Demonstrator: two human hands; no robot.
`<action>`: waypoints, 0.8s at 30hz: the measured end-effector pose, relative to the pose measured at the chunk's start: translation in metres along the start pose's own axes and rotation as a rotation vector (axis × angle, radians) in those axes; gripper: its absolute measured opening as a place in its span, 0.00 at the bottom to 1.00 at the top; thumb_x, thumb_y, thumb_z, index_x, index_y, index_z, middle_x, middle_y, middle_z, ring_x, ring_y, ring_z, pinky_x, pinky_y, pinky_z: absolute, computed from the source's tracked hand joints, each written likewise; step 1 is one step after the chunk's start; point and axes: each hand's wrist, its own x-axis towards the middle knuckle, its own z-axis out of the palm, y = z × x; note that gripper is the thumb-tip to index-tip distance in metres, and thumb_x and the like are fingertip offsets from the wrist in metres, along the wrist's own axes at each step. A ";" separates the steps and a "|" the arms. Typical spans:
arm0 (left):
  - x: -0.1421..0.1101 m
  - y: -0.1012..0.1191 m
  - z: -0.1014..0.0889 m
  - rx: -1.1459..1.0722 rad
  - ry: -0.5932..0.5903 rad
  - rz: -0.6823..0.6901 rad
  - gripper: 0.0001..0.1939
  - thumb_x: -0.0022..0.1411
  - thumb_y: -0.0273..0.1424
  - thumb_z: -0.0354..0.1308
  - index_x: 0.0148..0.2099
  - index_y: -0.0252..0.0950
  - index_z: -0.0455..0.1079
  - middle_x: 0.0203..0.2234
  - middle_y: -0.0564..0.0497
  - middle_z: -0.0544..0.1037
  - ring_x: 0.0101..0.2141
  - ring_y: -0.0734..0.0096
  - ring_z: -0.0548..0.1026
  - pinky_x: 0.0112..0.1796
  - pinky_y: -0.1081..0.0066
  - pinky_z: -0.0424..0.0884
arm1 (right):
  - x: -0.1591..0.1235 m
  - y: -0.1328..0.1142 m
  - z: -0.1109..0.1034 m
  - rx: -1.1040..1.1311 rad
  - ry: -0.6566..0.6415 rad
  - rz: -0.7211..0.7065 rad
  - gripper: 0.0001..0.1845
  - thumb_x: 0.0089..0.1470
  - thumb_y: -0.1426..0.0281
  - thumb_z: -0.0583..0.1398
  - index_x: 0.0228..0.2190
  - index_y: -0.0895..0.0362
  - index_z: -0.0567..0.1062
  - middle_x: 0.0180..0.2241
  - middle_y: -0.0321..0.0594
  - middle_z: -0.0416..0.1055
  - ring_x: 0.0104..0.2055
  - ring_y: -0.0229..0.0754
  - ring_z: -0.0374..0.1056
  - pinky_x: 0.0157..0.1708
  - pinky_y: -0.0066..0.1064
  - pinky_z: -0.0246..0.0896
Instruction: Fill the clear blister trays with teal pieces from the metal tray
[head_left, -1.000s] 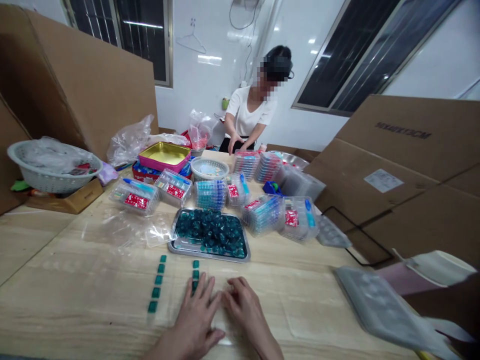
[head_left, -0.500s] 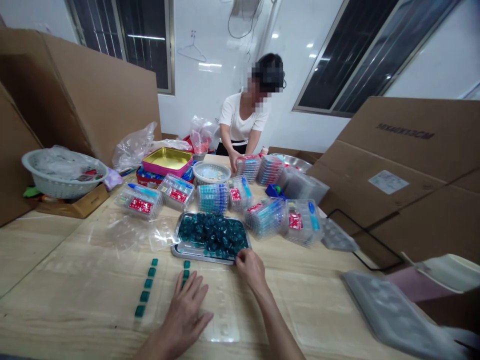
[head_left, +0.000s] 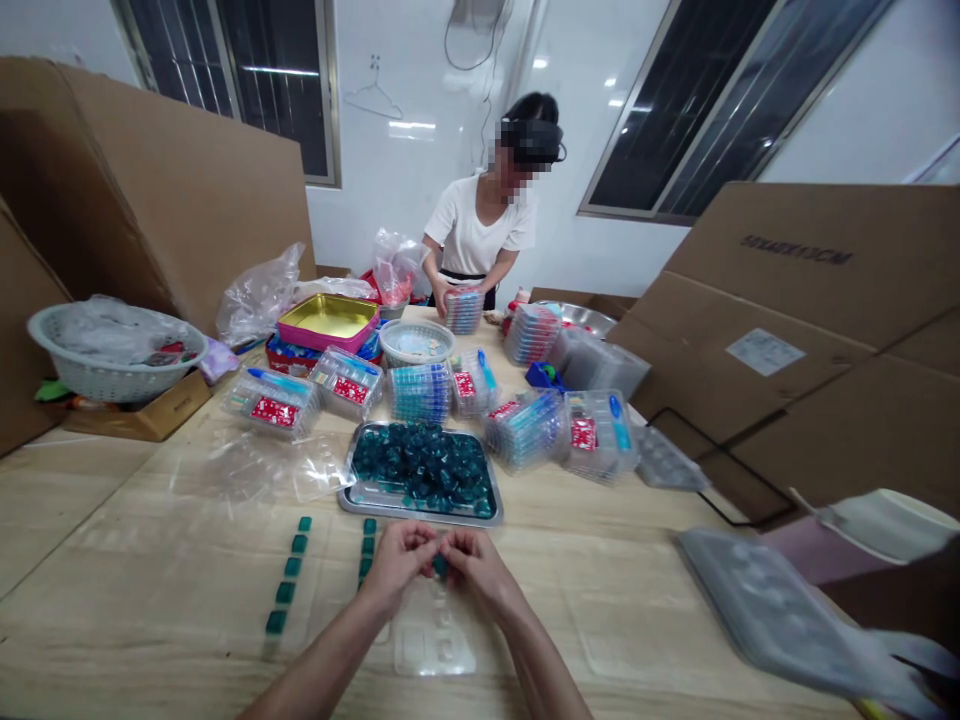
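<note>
My left hand (head_left: pixel 397 562) and my right hand (head_left: pixel 476 565) meet above the wooden table, fingertips together around a small teal glass block (head_left: pixel 440 566). Just behind them lies a steel tray (head_left: pixel 420 510) heaped with similar teal pieces. To the left, two rows of teal blocks (head_left: pixel 289 578) (head_left: pixel 366 553) stand on the table, the nearer row close to my left hand. A clear plastic blister tray (head_left: pixel 435 640) lies under my wrists, partly hidden by my hands.
Several clear plastic boxes (head_left: pixel 420 392) of coloured items crowd the far table, along with a gold tin (head_left: pixel 328 320) and a white basket (head_left: pixel 112 360). A person (head_left: pixel 480 225) opposite holds a stack of boxes (head_left: pixel 464 310). Cardboard sheets (head_left: pixel 795 350) stand at the right, above a grey blister stack (head_left: pixel 772 610).
My right hand has come back from the steel tray's edge and my left hand has lifted to meet it around a teal block. The person opposite has raised a stack of boxes.
</note>
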 end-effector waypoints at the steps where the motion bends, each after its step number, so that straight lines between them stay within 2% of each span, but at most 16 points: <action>1: 0.002 0.000 0.000 -0.017 -0.001 -0.011 0.16 0.40 0.38 0.67 0.28 0.31 0.70 0.17 0.53 0.73 0.18 0.76 0.68 0.21 0.75 0.63 | 0.002 0.001 0.000 0.007 0.007 0.008 0.22 0.33 0.53 0.66 0.18 0.58 0.67 0.15 0.32 0.66 0.16 0.33 0.58 0.17 0.25 0.52; 6: 0.003 0.000 -0.002 -0.049 0.035 -0.019 0.13 0.34 0.30 0.67 0.26 0.31 0.70 0.18 0.54 0.74 0.22 0.74 0.71 0.27 0.73 0.67 | 0.000 0.005 0.000 0.044 0.056 0.029 0.22 0.32 0.53 0.67 0.18 0.58 0.67 0.16 0.31 0.66 0.18 0.34 0.61 0.19 0.25 0.57; 11: -0.004 -0.005 -0.004 0.059 -0.083 -0.030 0.10 0.36 0.24 0.64 0.28 0.31 0.72 0.22 0.51 0.77 0.26 0.69 0.74 0.31 0.72 0.68 | -0.009 0.000 -0.002 0.143 0.057 0.067 0.20 0.31 0.58 0.68 0.19 0.59 0.69 0.16 0.31 0.67 0.18 0.33 0.62 0.21 0.26 0.59; 14: -0.006 -0.007 -0.004 0.121 -0.091 0.016 0.10 0.38 0.23 0.62 0.29 0.31 0.73 0.24 0.50 0.78 0.27 0.67 0.75 0.31 0.71 0.68 | -0.015 -0.004 -0.003 0.194 -0.003 0.088 0.17 0.32 0.61 0.68 0.22 0.59 0.71 0.18 0.32 0.69 0.20 0.34 0.65 0.23 0.27 0.62; 19: -0.007 -0.007 -0.008 0.199 -0.088 0.045 0.07 0.39 0.24 0.61 0.27 0.30 0.72 0.21 0.52 0.76 0.24 0.74 0.71 0.28 0.74 0.64 | -0.025 -0.006 -0.003 0.159 -0.107 -0.006 0.18 0.35 0.64 0.69 0.30 0.58 0.72 0.25 0.34 0.71 0.24 0.35 0.67 0.22 0.26 0.64; 24: -0.010 -0.009 -0.010 0.295 -0.082 -0.022 0.11 0.36 0.25 0.62 0.27 0.33 0.66 0.15 0.61 0.65 0.17 0.81 0.62 0.18 0.79 0.56 | -0.029 -0.001 -0.002 0.108 -0.153 -0.030 0.18 0.37 0.63 0.68 0.27 0.58 0.69 0.20 0.30 0.68 0.18 0.31 0.62 0.18 0.23 0.60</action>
